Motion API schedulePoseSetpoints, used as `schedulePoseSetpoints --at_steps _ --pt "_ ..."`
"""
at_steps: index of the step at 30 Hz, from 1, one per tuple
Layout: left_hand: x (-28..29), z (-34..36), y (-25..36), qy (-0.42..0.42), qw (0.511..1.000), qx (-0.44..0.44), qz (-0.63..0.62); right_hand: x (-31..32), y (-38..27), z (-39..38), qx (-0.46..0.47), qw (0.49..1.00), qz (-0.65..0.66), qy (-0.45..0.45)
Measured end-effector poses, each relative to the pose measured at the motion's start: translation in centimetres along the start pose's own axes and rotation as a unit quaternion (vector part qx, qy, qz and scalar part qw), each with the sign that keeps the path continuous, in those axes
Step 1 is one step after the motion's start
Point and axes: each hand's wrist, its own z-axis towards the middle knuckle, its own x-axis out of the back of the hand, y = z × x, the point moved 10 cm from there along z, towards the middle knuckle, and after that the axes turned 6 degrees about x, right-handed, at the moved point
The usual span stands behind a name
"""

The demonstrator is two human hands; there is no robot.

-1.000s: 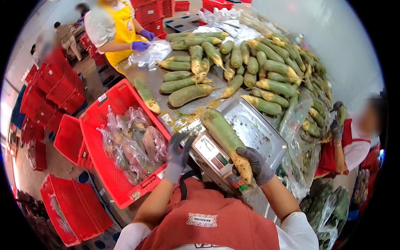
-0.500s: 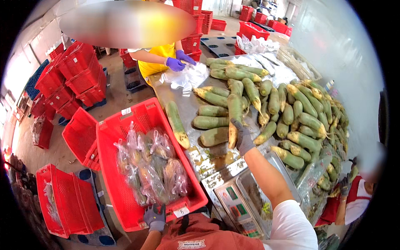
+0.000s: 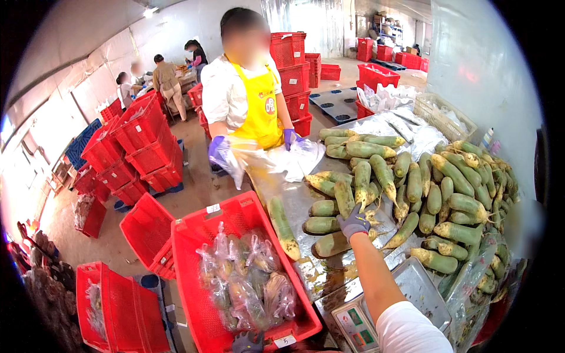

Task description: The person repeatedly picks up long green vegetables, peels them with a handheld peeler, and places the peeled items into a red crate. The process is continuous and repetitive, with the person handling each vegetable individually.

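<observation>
My right hand [image 3: 355,222], in a grey glove, touches the end of a green radish [image 3: 343,197] among the loose radishes, its fingers apart. Below my forearm is a steel scale [image 3: 415,294] with no radish on its tray. My left hand [image 3: 248,341], partly visible at the lower edge, has its fingers over the front rim of the red crate [image 3: 185,253], which holds clear-bagged produce [image 3: 247,282]. A single radish [image 3: 282,229] lies beside the crate, and a large heap [image 3: 456,182] covers the right of the steel table [image 3: 315,273].
A co-worker [image 3: 262,106] in yellow apron and purple gloves handles plastic bags [image 3: 303,162] across the table. Stacked red crates [image 3: 144,141] stand on pallets at left. More people [image 3: 168,82] work behind. A cream basket [image 3: 447,112] sits at the back, beside a pale wall [image 3: 482,70].
My right hand carried a radish from above the scale to the radishes and has loosened on it. My left hand moved down to the crate rim. The view has tilted up.
</observation>
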Motion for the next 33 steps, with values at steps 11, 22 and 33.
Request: schedulePoseSetpoints --at_steps 11,22,33 --pt "1.0 0.0 1.0 0.042 0.999 -0.020 -0.023 -0.7 0.9 -12.0 0.140 0.975 -0.174 0.022" --pt "2.6 -1.2 2.4 0.084 0.989 -0.105 -0.068 -0.3 11.7 -37.6 0.297 0.912 0.255 0.123" --pt "2.2 -0.3 1.4 0.029 0.997 -0.076 0.007 -6.8 29.5 -49.6 -0.058 0.916 0.379 0.121"
